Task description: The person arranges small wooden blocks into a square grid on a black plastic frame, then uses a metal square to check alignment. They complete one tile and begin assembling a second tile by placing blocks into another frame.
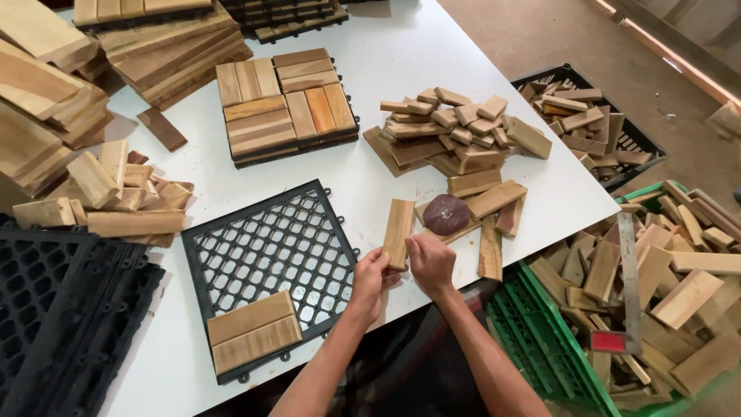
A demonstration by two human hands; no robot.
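Green crate holds wood offcuts; hands grip slat

Lower centre of frame: left hand and right hand both grip the near end of a short pale wooden slat on the white tabletop. Just left: black plastic grid tile base bearing two slats. Just right: round dark-red sanding disc.

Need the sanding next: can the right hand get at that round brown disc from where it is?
Probably yes: the right hand sits just below the sanding disc, which lies uncovered atop wood slats, with nothing between.
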